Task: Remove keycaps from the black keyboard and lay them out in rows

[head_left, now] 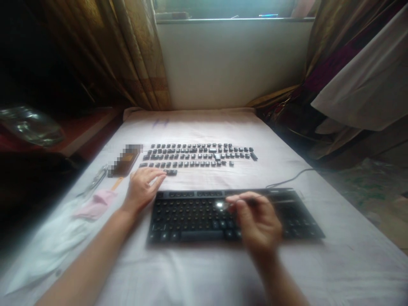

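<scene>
A black keyboard (197, 234) lies in front of me, with most of its letter keys stripped to bare mounts and a few keycaps left in its lower rows. My right hand (259, 223) is closed above the middle of it, pinching a small tool with a bright, shiny tip (219, 205); its exact kind is blurred. Just beyond the keyboard's far left corner is my left hand (143, 187), thumb and fingertips brought together at a keycap (165, 172) at the end of a short group. Loose black keycaps (194, 156) lie beyond in several rows.
A dark phone-like object (129, 163), partly pixelated, lies left of the rows. Nearer are a pink cloth (97, 203), a metallic item (99, 176) and a white cloth (54, 238). The keyboard's cable (288, 175) runs right across the bedsheet (197, 280).
</scene>
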A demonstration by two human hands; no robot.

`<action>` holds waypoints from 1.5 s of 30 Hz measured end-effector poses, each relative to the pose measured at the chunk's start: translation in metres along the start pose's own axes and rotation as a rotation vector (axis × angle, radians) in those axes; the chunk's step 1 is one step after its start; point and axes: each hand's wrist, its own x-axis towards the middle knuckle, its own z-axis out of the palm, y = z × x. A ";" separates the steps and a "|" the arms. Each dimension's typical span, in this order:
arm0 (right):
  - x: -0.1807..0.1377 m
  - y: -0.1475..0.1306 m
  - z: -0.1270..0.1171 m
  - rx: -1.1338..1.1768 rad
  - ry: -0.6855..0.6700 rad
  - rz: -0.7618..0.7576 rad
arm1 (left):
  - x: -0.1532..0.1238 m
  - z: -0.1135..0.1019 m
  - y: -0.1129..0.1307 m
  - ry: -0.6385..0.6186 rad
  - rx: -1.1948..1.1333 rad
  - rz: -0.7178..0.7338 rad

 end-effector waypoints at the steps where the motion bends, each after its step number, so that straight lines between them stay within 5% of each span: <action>1: 0.003 0.000 -0.001 -0.009 0.026 0.017 | -0.008 -0.002 0.002 0.006 -0.012 -0.015; 10: 0.014 0.006 -0.010 -0.103 0.007 0.073 | -0.053 -0.006 0.008 -0.059 -0.058 -0.177; 12: 0.021 0.005 -0.023 -0.133 0.045 0.079 | -0.056 -0.004 0.006 -0.088 -0.056 -0.207; 18: 0.058 0.008 -0.094 -0.253 0.433 0.189 | -0.057 -0.002 0.006 -0.129 -0.050 -0.243; 22: 0.072 0.018 -0.125 -0.125 0.471 0.395 | -0.056 -0.002 0.009 -0.128 -0.046 -0.246; 28: 0.071 0.027 -0.125 0.059 0.454 0.498 | -0.058 -0.005 0.002 -0.116 -0.021 -0.266; 34: 0.062 0.016 -0.111 -0.050 0.240 0.486 | -0.065 -0.017 -0.017 -0.085 0.011 -0.312; 38: 0.057 -0.008 -0.090 -0.246 0.101 0.337 | -0.062 -0.024 -0.004 -0.040 0.045 -0.264; 45: 0.042 -0.016 -0.004 -0.024 -0.561 0.270 | -0.050 -0.015 0.031 -0.102 -0.013 -0.023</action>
